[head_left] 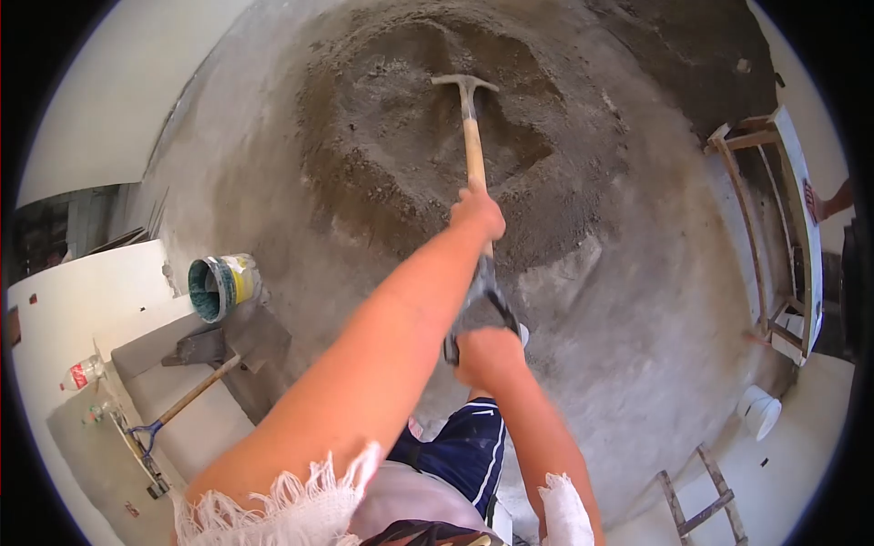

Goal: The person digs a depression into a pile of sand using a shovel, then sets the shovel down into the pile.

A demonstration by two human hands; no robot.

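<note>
A shovel (473, 150) with a wooden shaft reaches forward from me, its metal end resting over a broad ring of grey-brown mix (382, 155) on the floor. My left hand (478, 217) is wrapped round the middle of the wooden shaft. Nearer my body, my right hand (489, 357) is closed on the dark D-shaped grip at the shovel's rear end. The mix is heaped at its edges and hollowed in the centre. How deep the metal end sits in it cannot be made out.
A bucket (209, 289) lies on its side at the left, near a second shovel (196, 393) and a plastic bottle (82, 373). At the right are a wooden bench (806, 237), a person's foot (824, 202), a white bucket (758, 412) and a wooden ladder (706, 511).
</note>
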